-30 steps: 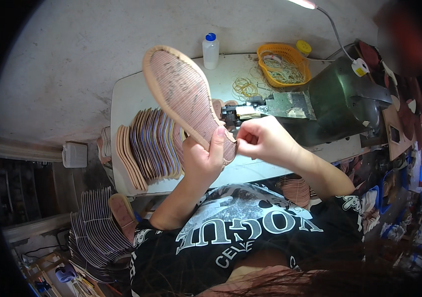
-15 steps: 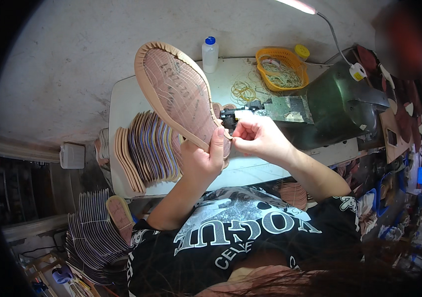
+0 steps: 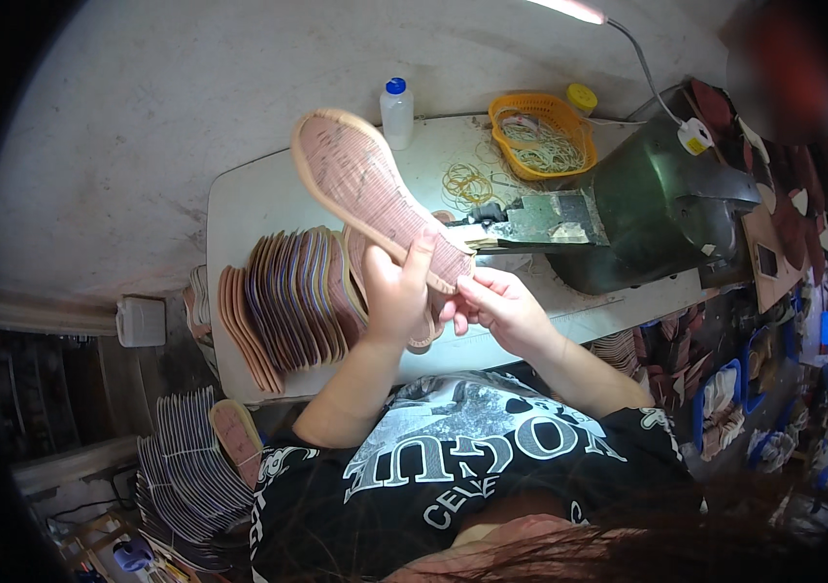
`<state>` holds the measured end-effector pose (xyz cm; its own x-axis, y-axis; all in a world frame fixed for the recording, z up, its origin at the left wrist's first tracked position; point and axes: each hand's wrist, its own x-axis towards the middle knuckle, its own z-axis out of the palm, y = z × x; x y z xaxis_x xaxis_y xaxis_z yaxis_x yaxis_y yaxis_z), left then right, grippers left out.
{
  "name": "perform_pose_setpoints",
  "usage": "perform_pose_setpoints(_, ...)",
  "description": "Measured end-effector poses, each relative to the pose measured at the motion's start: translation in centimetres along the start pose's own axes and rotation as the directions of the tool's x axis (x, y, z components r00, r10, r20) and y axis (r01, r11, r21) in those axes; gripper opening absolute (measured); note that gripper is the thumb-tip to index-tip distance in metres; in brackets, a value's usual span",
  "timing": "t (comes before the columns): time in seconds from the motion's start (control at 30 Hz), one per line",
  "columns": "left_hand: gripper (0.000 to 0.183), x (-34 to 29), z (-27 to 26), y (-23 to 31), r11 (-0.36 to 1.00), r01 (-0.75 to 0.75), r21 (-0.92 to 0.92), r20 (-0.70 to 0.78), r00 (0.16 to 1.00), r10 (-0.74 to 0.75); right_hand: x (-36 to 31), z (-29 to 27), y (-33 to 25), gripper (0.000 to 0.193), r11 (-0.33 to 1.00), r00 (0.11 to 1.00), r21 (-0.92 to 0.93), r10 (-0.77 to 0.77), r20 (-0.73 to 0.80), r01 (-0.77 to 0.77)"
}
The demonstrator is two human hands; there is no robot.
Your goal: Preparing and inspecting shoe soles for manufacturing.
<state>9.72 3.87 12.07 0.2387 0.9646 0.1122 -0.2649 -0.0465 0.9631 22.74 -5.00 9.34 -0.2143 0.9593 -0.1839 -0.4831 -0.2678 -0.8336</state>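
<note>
A long shoe insole [image 3: 355, 175] with a pinkish, grid-lined face, dark markings and a tan rim is held above the table, its wide toe end pointing up and left. My left hand [image 3: 399, 291] is closed around its narrow part, with the thumb lying on the face. At the heel end, my right hand [image 3: 503, 309] pinches the rim between thumb and forefinger, its other fingers curled below. Beneath and left of my left hand, a row of similar insoles [image 3: 292, 296] stands packed on the white table [image 3: 249, 189], partly hidden by that hand.
A green sewing machine [image 3: 657, 209] occupies the table's right side, its arm reaching toward my hands. Behind are an orange basket [image 3: 542, 136] of cords, loose yellow bands [image 3: 467, 185] and a blue-capped bottle [image 3: 397, 117]. Another insole stack [image 3: 181, 466] is at lower left.
The insole has come down and tilted, its toe end dropping. My right hand has moved slightly nearer, from the side edge by the heel to the heel's end.
</note>
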Motion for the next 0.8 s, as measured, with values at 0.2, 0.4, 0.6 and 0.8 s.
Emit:
perform_pose_setpoints(0.2,0.03,6.3,-0.8,-7.8,0.999,0.031,0.005,-0.026,0.999,-0.031,1.3,-0.1,1.4,0.028,0.985,0.96,0.151,-0.042,-0.278,0.087)
perform_pose_setpoints(0.4,0.029,8.1,0.2,-9.3,0.983,0.173,0.062,0.031,0.984,-0.175,2.1,-1.3,0.7,0.031,0.986,0.937,0.147,-0.018,-0.35,0.074)
perform_pose_setpoints(0.6,0.023,10.2,0.8,-9.0,0.974,0.059,0.219,0.05,0.996,-0.072,3.0,-1.6,-0.2,0.032,0.988,0.914,0.15,0.044,-0.403,0.018)
perform_pose_setpoints(0.8,0.027,8.1,-0.4,-7.1,0.972,0.189,-0.139,-0.142,0.968,-0.209,2.1,-2.0,-1.8,0.027,0.985,0.933,0.101,0.163,-0.321,-0.138)
